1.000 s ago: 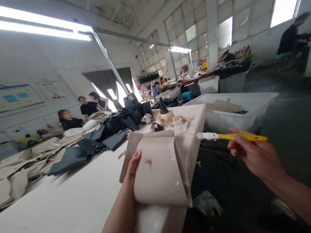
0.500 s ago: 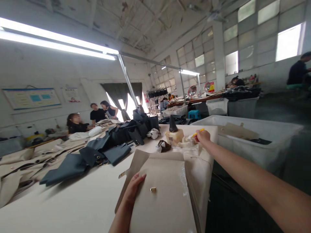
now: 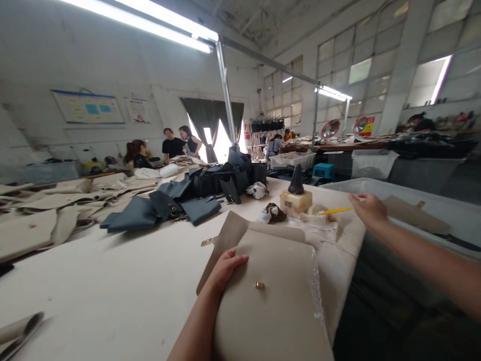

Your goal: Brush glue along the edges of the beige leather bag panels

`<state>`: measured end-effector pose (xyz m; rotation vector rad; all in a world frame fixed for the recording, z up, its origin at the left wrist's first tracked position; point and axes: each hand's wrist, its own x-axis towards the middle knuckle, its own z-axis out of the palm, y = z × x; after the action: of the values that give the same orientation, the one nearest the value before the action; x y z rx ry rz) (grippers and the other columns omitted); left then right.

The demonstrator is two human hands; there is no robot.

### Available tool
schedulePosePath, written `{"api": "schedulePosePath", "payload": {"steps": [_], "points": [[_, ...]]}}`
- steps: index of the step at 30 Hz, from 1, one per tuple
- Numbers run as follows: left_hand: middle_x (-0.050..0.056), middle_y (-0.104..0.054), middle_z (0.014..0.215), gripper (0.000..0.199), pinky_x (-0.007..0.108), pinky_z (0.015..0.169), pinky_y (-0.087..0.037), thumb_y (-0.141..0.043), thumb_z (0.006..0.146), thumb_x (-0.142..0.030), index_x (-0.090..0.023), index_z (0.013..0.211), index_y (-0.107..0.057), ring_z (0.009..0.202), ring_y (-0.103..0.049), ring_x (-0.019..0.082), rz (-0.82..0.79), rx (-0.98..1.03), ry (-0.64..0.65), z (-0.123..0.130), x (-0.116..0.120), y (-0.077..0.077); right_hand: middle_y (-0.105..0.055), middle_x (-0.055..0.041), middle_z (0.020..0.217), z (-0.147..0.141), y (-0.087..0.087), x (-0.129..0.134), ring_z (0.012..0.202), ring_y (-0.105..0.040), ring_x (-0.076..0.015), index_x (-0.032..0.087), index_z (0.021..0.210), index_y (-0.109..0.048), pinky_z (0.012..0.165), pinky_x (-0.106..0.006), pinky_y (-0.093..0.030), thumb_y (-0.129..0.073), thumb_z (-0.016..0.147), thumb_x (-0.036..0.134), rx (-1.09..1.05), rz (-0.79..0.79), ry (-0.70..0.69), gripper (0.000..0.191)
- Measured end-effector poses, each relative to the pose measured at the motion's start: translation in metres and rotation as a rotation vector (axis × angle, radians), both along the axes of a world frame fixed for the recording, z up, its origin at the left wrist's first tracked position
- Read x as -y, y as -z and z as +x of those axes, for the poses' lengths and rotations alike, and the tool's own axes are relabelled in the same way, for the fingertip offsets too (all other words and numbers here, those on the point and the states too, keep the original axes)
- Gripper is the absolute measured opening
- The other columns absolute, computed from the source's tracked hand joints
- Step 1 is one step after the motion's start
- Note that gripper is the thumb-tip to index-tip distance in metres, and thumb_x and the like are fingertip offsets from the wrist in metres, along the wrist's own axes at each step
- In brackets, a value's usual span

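My left hand [image 3: 225, 271] is shut on the edge of a beige leather bag panel [image 3: 270, 296], which has a small gold clasp [image 3: 260, 285] on its face. My right hand [image 3: 370, 209] is out over the table's far corner, gripping the end of a yellow-handled brush [image 3: 336, 211]. The brush's tip sits in a lump of white glue [image 3: 317, 215] on the table. Beyond the glue stands a black cone [image 3: 296, 180] on a pale block [image 3: 295, 202].
Grey-blue leather pieces [image 3: 133, 214] and black bags [image 3: 233, 175] lie on the long white table [image 3: 112, 286]. A white plastic bin [image 3: 398, 198] stands right of the table. Several people [image 3: 173, 146] are at the far end.
My right hand swung out right with the brush, then reached to the glue at the table's far end. My left hand stays on the panel, and the view has tilted.
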<state>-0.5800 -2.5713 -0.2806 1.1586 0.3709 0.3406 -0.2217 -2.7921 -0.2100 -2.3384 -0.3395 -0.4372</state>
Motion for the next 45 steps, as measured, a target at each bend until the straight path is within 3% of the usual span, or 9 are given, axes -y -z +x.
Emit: {"api": "schedulePosePath", "payload": {"steps": [4, 8, 16, 20, 26, 31, 34, 38, 45], "points": [[0.01, -0.069, 0.075, 0.039, 0.027, 0.057, -0.049, -0.07, 0.057, -0.021, -0.009, 0.094, -0.063, 0.058, -0.063, 0.017, 0.044, -0.028, 0.0, -0.006, -0.006, -0.008, -0.065, -0.0056, 0.088, -0.029, -0.013, -0.052, 0.079, -0.059, -0.0182, 0.017, 0.098, -0.065, 0.069, -0.026, -0.041, -0.053, 0.083, 0.035, 0.064, -0.19, -0.378, 0.027], [0.009, -0.068, 0.069, 0.036, 0.026, 0.054, -0.048, -0.064, 0.049, -0.016, -0.007, 0.083, -0.066, 0.056, -0.062, 0.018, 0.143, -0.157, 0.014, -0.015, -0.013, -0.017, -0.063, -0.005, 0.107, -0.047, -0.02, -0.129, 0.099, -0.058, -0.0207, 0.018, 0.102, -0.067, 0.084, -0.025, -0.044, -0.058, 0.08, 0.035, 0.08, -0.373, -0.673, 0.029], [0.006, -0.066, 0.063, 0.034, 0.025, 0.051, -0.046, -0.057, 0.045, -0.017, -0.009, 0.076, -0.066, 0.052, -0.06, 0.016, 0.174, -0.249, 0.015, -0.016, -0.023, -0.003, -0.051, -0.0155, 0.125, -0.046, 0.011, -0.229, 0.111, -0.052, -0.0273, 0.012, 0.134, -0.043, 0.092, -0.038, -0.042, -0.059, 0.08, 0.04, -0.006, -0.625, -0.687, 0.063], [0.004, -0.067, 0.064, 0.032, 0.024, 0.051, -0.047, -0.057, 0.044, -0.016, -0.011, 0.075, -0.065, 0.052, -0.059, 0.015, 0.172, -0.281, 0.011, -0.014, -0.023, -0.003, -0.06, -0.015, 0.109, -0.054, 0.032, -0.249, 0.094, -0.059, -0.0237, 0.012, 0.116, -0.057, 0.082, -0.036, -0.046, -0.065, 0.075, 0.036, -0.079, -0.728, -0.681, 0.049], [0.004, -0.069, 0.069, 0.036, 0.027, 0.055, -0.051, -0.068, 0.048, -0.021, -0.013, 0.082, -0.063, 0.058, -0.062, 0.017, 0.134, -0.309, 0.038, -0.012, -0.021, -0.002, -0.063, -0.0097, 0.092, -0.064, 0.032, -0.235, 0.086, -0.057, -0.0227, 0.013, 0.083, -0.061, 0.069, -0.028, -0.042, -0.06, 0.069, 0.015, 0.009, -0.628, -0.643, 0.014], [0.006, -0.07, 0.077, 0.043, 0.03, 0.057, -0.052, -0.073, 0.049, -0.028, -0.013, 0.088, -0.062, 0.062, -0.063, 0.019, 0.16, -0.316, 0.065, -0.011, -0.022, 0.003, -0.059, -0.0049, 0.092, -0.085, -0.014, -0.171, 0.081, -0.052, -0.0174, 0.017, 0.095, -0.05, 0.067, -0.025, -0.038, -0.059, 0.072, 0.031, 0.197, -0.399, -0.66, 0.028], [0.007, -0.07, 0.08, 0.047, 0.031, 0.057, -0.052, -0.073, 0.049, -0.029, -0.012, 0.092, -0.061, 0.063, -0.064, 0.02, 0.209, -0.315, 0.082, -0.011, -0.021, 0.005, -0.055, -0.0021, 0.082, -0.118, -0.028, -0.125, 0.07, -0.049, -0.0145, 0.017, 0.1, -0.043, 0.062, -0.023, -0.035, -0.064, 0.063, 0.027, 0.247, -0.308, -0.887, 0.043], [0.008, -0.069, 0.081, 0.047, 0.028, 0.055, -0.05, -0.07, 0.05, -0.027, -0.011, 0.094, -0.061, 0.062, -0.063, 0.02, 0.337, -0.316, 0.04, -0.011, -0.018, 0.005, -0.057, -0.0024, 0.083, -0.165, -0.008, -0.093, 0.071, -0.049, -0.0126, 0.015, 0.109, -0.041, 0.061, -0.02, -0.034, -0.057, 0.064, 0.017, 0.225, -0.533, -1.138, 0.048], [0.004, -0.068, 0.076, 0.035, 0.023, 0.052, -0.047, -0.064, 0.049, -0.014, -0.012, 0.084, -0.064, 0.061, -0.06, 0.016, 0.436, -0.343, 0.018, -0.012, -0.012, 0.003, -0.063, -0.0008, 0.08, -0.192, 0.034, -0.101, 0.073, -0.053, -0.0132, 0.018, 0.087, -0.065, 0.059, -0.02, -0.032, -0.056, 0.061, 0.007, 0.181, -1.02, -1.29, 0.03]]}}
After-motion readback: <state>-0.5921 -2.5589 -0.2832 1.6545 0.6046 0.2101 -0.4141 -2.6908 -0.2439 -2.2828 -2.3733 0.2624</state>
